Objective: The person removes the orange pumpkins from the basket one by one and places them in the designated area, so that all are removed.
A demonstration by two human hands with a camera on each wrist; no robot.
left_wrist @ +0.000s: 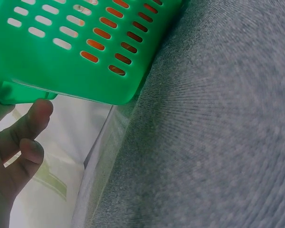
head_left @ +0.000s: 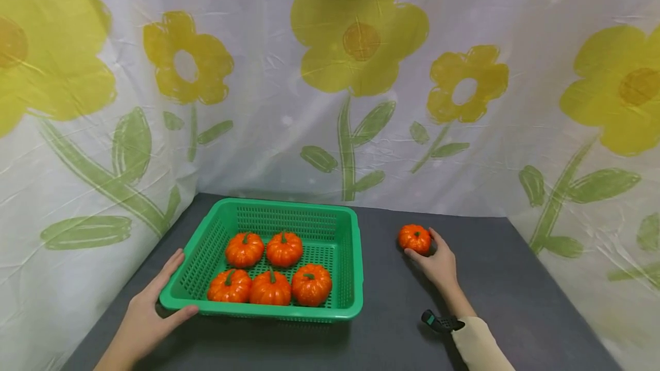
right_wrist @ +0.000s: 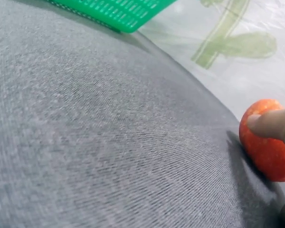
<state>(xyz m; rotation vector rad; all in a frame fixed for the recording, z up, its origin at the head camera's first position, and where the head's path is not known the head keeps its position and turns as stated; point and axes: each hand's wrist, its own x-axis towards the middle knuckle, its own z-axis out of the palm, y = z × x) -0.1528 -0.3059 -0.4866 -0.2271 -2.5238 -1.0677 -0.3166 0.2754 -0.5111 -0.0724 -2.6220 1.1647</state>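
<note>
At the near left corner of a green plastic basket (head_left: 356, 279), my left hand (head_left: 146, 316) is spread, thumb along the front rim and fingers by the left side. The left wrist view shows its fingers (left_wrist: 31, 121) just beneath the rim, beside the slotted wall (left_wrist: 61, 71). To the right of the basket, my right hand (head_left: 438, 262) holds a small orange pumpkin (head_left: 414, 238) between thumb and fingers. In the right wrist view the thumb presses on the side of this pumpkin (right_wrist: 263, 152), close over the cloth. Several similar pumpkins (head_left: 270, 288) lie inside the basket.
A dark grey cloth (head_left: 392, 302) covers the table. White curtains with yellow flowers (head_left: 361, 39) hang behind it and along both sides. A black band (head_left: 440, 322) is around the right wrist, at the edge of a cream sleeve (head_left: 479, 345).
</note>
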